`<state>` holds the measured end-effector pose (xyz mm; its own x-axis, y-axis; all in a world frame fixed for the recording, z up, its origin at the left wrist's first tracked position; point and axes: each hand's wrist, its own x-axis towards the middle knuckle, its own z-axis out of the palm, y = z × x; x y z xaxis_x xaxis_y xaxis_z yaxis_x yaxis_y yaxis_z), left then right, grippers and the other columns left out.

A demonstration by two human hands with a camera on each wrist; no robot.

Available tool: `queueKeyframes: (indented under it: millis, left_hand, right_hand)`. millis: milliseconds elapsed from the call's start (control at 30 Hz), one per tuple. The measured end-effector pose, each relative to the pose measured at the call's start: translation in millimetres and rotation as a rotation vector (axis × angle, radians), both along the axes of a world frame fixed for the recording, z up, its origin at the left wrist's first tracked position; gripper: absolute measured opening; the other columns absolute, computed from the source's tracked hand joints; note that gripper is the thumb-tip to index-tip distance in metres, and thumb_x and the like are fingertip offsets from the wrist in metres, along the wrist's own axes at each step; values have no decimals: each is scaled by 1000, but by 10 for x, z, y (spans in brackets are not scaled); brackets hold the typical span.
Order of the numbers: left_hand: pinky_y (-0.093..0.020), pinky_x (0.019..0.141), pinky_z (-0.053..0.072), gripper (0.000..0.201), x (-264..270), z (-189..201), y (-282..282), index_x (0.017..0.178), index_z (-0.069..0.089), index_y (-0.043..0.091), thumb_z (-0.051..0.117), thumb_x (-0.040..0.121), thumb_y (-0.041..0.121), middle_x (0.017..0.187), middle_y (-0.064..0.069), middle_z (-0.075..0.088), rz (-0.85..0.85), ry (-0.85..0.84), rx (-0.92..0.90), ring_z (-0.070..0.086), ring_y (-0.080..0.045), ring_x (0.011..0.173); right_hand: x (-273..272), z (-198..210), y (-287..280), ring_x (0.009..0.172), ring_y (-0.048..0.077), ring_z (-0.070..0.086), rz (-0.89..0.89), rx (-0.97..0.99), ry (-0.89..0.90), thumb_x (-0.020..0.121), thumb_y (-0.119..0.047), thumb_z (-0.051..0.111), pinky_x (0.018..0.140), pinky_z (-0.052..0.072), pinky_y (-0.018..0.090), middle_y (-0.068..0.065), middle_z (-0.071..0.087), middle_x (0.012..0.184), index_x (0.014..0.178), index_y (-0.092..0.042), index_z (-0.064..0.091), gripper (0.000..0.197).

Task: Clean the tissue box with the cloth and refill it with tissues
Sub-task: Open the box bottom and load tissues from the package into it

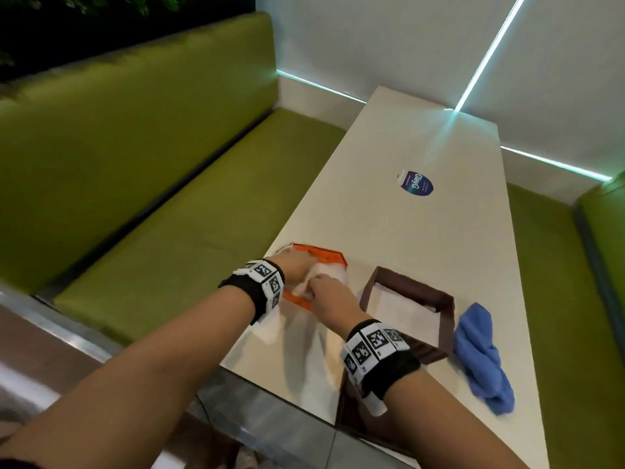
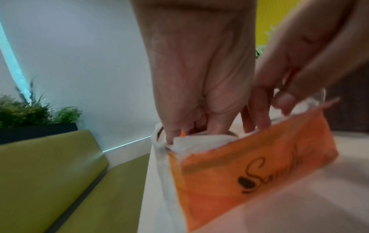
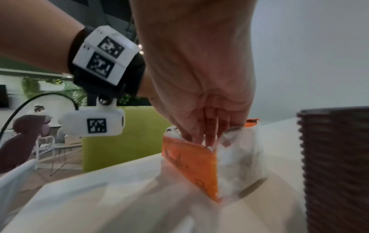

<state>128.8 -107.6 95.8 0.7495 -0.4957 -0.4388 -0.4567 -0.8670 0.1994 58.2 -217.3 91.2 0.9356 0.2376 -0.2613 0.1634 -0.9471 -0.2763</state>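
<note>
Both hands are sunk into the open top of the orange tissue pack (image 1: 318,262): the left hand (image 1: 292,265) and right hand (image 1: 329,296) are curled round the white tissues (image 1: 326,270) inside. The empty brown tissue box (image 1: 411,311) stands just beside the right hand, nearer that one, with the blue cloth (image 1: 482,353) lying beyond it.

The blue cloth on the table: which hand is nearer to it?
Right. The right hand is in the orange tissue pack, with the brown box between it and the cloth. The left hand is at the pack's far side, farther away.
</note>
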Motion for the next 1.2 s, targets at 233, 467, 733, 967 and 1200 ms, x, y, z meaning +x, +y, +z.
queueKeyframes:
  millis: [233,467,733,967,1200]
  left_hand:
    - [-35,90,51,30,44,59,-6,109,67,14,65,80,6,110,-7,69,-24,-13,58,63,-28,106]
    - [-38,100,46,47,27,-85,82,122,61,16,73,77,17,131,-6,58,-63,-49,82,55,-27,120]
    - [-36,102,40,56,-11,-154,112,130,53,14,74,80,30,134,-10,51,-26,-12,26,49,-30,124]
    - [-36,92,54,39,52,-57,143,111,64,18,73,73,24,116,-3,66,23,86,61,62,-25,108]
    - [-29,68,51,33,69,53,159,101,66,21,77,70,26,95,0,71,26,99,71,68,-24,88]
  right_hand:
    - [253,23,13,120,31,43,-44,-61,-19,90,-17,51,97,33,33,18,50,128,123,1,48,37]
    - [454,63,119,111,32,59,-59,-232,290,80,-37,65,90,50,38,13,65,117,112,-8,61,43]
    - [563,101,91,88,24,58,-71,-232,374,81,-34,71,74,42,32,4,69,107,105,-15,69,31]
    - [500,76,83,103,24,62,-79,-171,356,76,-38,70,84,51,33,2,68,107,110,-16,65,41]
    - [412,72,-13,103,24,59,-168,-17,272,69,-34,77,76,43,30,3,63,110,116,-18,53,55]
